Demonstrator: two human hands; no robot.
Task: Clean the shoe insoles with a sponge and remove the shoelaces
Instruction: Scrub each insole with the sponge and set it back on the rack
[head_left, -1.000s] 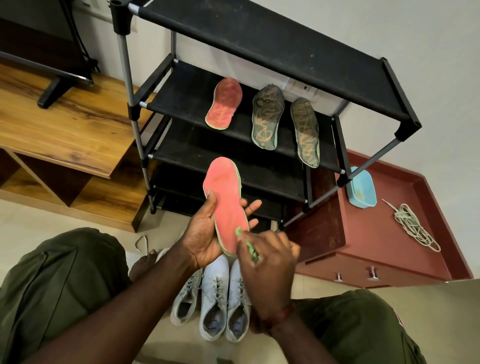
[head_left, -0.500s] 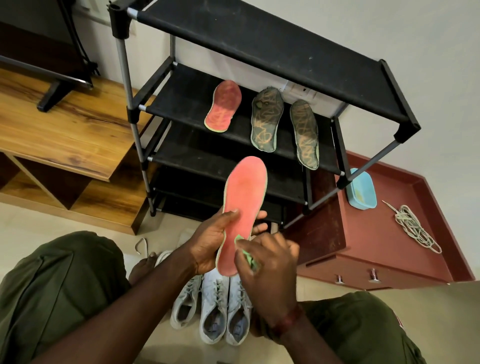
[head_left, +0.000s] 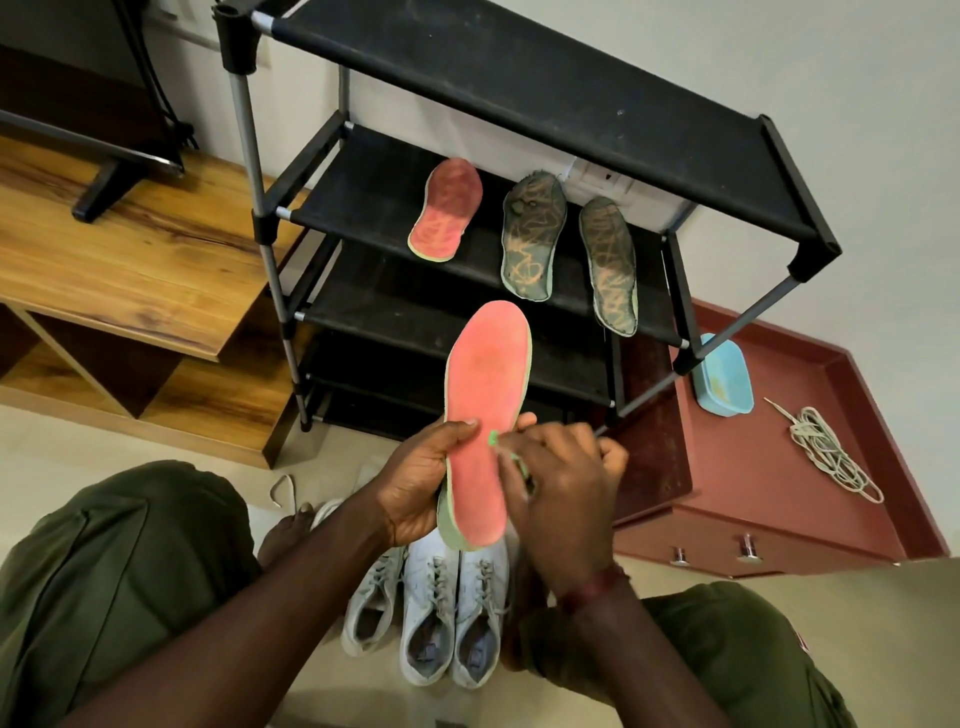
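Left hand (head_left: 421, 483) grips pink insole (head_left: 485, 384); right hand (head_left: 561, 493) holds sponge (head_left: 492, 438) against it.

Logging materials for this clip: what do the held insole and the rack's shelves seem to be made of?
The held insole looks like foam: matte pink top over a thick, pale green edge layer. The rack's shelves seem to be black fabric, dull and dust-specked, stretched flat between side bars on grey, metal-looking poles.
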